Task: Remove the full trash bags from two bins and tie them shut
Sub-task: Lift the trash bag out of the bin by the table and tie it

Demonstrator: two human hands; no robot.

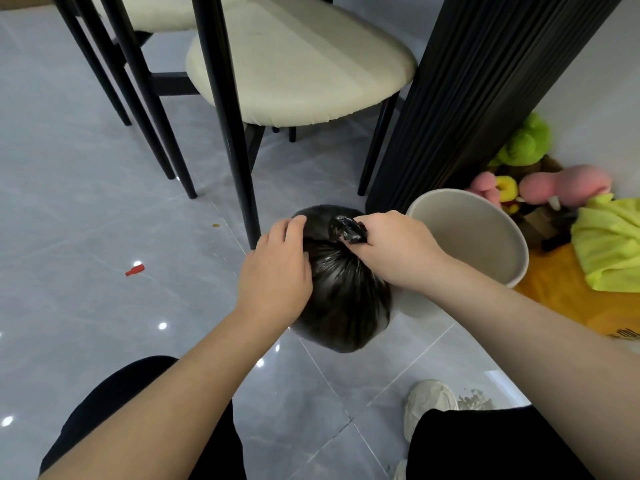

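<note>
tying off the black trash bag (pixel 343 289) on the floor beside the grey bin (pixel 485 230).
right hand (pixel 391 251) pinches the twisted neck (pixel 348 230); left hand (pixel 277 271) curls over the bag's top. best to cinch low and pull snug.

— Are you making out any writing from where you're standing?

— Barely. Some dark print (pixel 625 333) is showing on the flat orange sheet (pixel 561 299) lying on the floor at the right, but it is coming out too small and blurred for me to read.

— Anything on the glossy black plastic trash bag (pixel 343 299) or the round beige plastic bin (pixel 485 237)?

— Nothing legible is showing on either.
</note>
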